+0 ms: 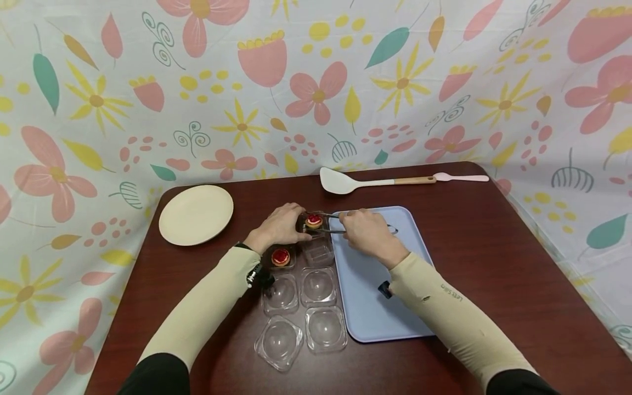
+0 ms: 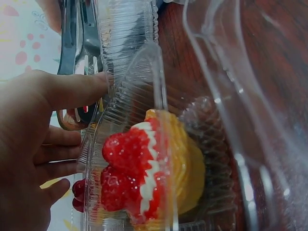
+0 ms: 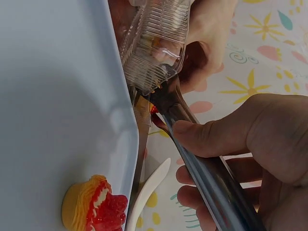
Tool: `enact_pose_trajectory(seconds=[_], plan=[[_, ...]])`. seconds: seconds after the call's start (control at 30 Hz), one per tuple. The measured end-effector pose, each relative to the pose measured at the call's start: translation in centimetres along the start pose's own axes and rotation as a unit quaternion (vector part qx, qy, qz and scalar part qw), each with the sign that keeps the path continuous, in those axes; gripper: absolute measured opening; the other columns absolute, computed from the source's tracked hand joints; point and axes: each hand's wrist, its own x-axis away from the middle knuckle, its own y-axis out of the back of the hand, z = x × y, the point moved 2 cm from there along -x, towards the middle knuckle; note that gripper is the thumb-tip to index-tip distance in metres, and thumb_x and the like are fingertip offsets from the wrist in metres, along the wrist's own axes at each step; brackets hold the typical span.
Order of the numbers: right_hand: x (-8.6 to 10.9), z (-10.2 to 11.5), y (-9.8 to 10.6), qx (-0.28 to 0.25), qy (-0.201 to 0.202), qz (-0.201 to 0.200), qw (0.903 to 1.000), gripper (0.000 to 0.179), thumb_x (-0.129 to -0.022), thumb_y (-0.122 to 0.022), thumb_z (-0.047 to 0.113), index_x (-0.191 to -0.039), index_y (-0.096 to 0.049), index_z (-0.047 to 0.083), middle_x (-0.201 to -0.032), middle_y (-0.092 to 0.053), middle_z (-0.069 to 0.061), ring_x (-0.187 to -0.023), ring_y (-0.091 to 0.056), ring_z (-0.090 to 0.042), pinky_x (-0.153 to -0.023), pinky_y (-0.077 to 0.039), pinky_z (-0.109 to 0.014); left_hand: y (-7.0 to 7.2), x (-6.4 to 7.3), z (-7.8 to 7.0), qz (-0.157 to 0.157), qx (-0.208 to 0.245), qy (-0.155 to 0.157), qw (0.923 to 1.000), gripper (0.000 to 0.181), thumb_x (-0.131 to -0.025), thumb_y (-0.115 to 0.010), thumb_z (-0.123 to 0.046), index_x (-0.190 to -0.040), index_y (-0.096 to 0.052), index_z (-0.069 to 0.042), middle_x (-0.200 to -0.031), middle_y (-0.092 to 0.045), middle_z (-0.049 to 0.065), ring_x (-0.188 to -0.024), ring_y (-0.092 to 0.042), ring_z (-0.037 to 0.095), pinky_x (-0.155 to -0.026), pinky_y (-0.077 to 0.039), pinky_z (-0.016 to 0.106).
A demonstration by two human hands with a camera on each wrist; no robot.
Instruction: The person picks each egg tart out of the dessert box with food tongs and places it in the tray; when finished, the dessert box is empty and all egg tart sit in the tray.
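At the far left of the table (image 1: 232, 351) sits a cream plate (image 1: 196, 215), well apart from the work. Next comes the near tart (image 1: 281, 257), red-topped with piped cream and lying in its own clear container. Just beyond it the left hand (image 1: 278, 226) holds the side of the far container (image 1: 301, 220), thumb toward the viewer and fingers behind. At that container is the far tart (image 1: 314, 221), between the arms of the metal tongs (image 3: 204, 175); whether it rests on the plastic or hangs from the tips I cannot tell. Nearer the viewer stand domed clear pieces (image 1: 326, 329), close beside the blue tray (image 1: 395, 307). The right hand (image 1: 370, 233) grips the tongs over the tray, where a third tart (image 3: 91, 207) lies near the edge.

The tongs look like the weak point. Squeezed too hard, they could dent the pastry or smear the cream; too loosely, the round tart could roll out of the smooth metal. The light, thin container might tip or slide if the tips catch its ribbed wall or the left hand eases off. A low right forearm could also knock the third tart.

Behind the tray lie a white spatula (image 1: 340, 182) and, rightmost, a small pink spreader (image 1: 464, 178).
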Motion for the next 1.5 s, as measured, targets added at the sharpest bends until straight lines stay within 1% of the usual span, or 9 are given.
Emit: enact_pose_trajectory(seconds=[0.07, 0.2, 0.37, 0.5, 0.73, 0.97, 1.2, 1.4, 1.5], plan=[[0.0, 0.1, 0.0, 0.008, 0.004, -0.004, 1.0, 0.023, -0.083, -0.076, 0.023, -0.099, -0.066, 0.011, -0.088, -0.069, -0.004, -0.08, -0.065, -0.03, -0.056, -0.054, -0.046, 0.0, 0.0, 0.0, 0.001, -0.001, 0.002, 1.0, 0.077, -0.079, -0.076, -0.05, -0.136, -0.053, -0.004, -0.14, -0.051, 0.011, -0.135, -0.042, 0.03, -0.113, -0.032, 0.046], [0.1, 0.2, 0.1, 0.013, 0.008, -0.014, 0.9998, 0.02, -0.082, -0.076, 0.022, -0.095, -0.066, 0.012, -0.086, -0.069, -0.005, -0.078, -0.065, -0.03, -0.057, -0.054, -0.046, -0.1, -0.1, 0.1, 0.0, -0.002, 0.005, 1.0, 0.077, -0.078, -0.076, -0.051, -0.136, -0.054, -0.005, -0.139, -0.052, 0.01, -0.133, -0.044, 0.03, -0.113, -0.032, 0.045], [0.1, 0.3, 0.1, 0.008, 0.014, -0.027, 0.9995, 0.015, -0.082, -0.075, 0.02, -0.092, -0.067, 0.012, -0.08, -0.069, -0.007, -0.071, -0.066, -0.03, -0.052, -0.052, -0.045, -0.1, -0.1, 0.0, 0.0, -0.004, 0.004, 1.0, 0.077, -0.077, -0.076, -0.052, -0.135, -0.054, -0.005, -0.138, -0.052, 0.01, -0.132, -0.045, 0.029, -0.112, -0.033, 0.044], [0.3, 0.1, -0.2, 0.001, 0.017, -0.033, 0.9993, 0.014, -0.082, -0.075, 0.018, -0.092, -0.067, 0.011, -0.078, -0.069, -0.007, -0.066, -0.065, -0.03, -0.05, -0.052, -0.044, -0.1, -0.1, 0.0, -0.001, -0.005, 0.002, 1.0, 0.077, -0.077, -0.076, -0.052, -0.134, -0.055, -0.005, -0.137, -0.053, 0.01, -0.132, -0.045, 0.029, -0.112, -0.033, 0.044], [0.6, -0.4, -0.7, -0.012, 0.009, -0.033, 0.9994, 0.017, -0.083, -0.075, 0.02, -0.096, -0.067, 0.013, -0.079, -0.069, -0.007, -0.068, -0.066, -0.033, -0.051, -0.052, -0.046, 0.0, -0.1, -0.1, -0.003, -0.004, 0.002, 1.0, 0.077, -0.077, -0.077, -0.051, -0.134, -0.055, -0.006, -0.137, -0.053, 0.009, -0.131, -0.045, 0.028, -0.112, -0.034, 0.044], [0.9, -0.5, -0.6, -0.019, 0.011, -0.038, 0.999, 0.018, -0.083, -0.076, 0.02, -0.096, -0.067, 0.012, -0.078, -0.069, -0.008, -0.068, -0.066, -0.033, -0.051, -0.052, -0.046, 0.0, 0.0, -0.1, -0.001, -0.01, 0.001, 1.0, 0.077, -0.077, -0.076, -0.052, -0.134, -0.055, -0.005, -0.137, -0.053, 0.009, -0.131, -0.045, 0.028, -0.112, -0.034, 0.043], [1.3, -0.9, -0.5, -0.031, 0.012, -0.044, 0.9985, 0.02, -0.083, -0.077, 0.021, -0.099, -0.067, 0.013, -0.08, -0.071, -0.007, -0.071, -0.068, -0.033, -0.051, -0.051, -0.047, 0.1, 0.1, -0.2, 0.0, -0.006, 0.0, 1.0, 0.075, -0.077, -0.077, -0.05, -0.133, -0.056, -0.005, -0.136, -0.053, 0.01, -0.13, -0.046, 0.028, -0.112, -0.034, 0.044], [1.6, -1.3, -0.2, -0.034, 0.015, -0.055, 0.9978, 0.02, -0.082, -0.077, 0.022, -0.099, -0.068, 0.013, -0.076, -0.071, -0.006, -0.066, -0.067, -0.033, -0.048, -0.05, -0.046, 0.1, 0.1, -0.3, -0.002, -0.007, -0.001, 1.0, 0.073, -0.076, -0.077, -0.05, -0.131, -0.057, -0.006, -0.133, -0.054, 0.009, -0.129, -0.047, 0.028, -0.111, -0.035, 0.043], [1.8, -1.4, 0.0, -0.042, 0.016, -0.061, 0.9972, 0.022, -0.082, -0.078, 0.021, -0.101, -0.069, 0.013, -0.077, -0.071, -0.007, -0.066, -0.067, -0.033, -0.048, -0.05, -0.046, 0.1, 0.0, -0.3, -0.002, -0.012, -0.002, 0.9999, 0.074, -0.076, -0.078, -0.05, -0.132, -0.056, -0.005, -0.134, -0.054, 0.009, -0.129, -0.046, 0.028, -0.111, -0.034, 0.043]])
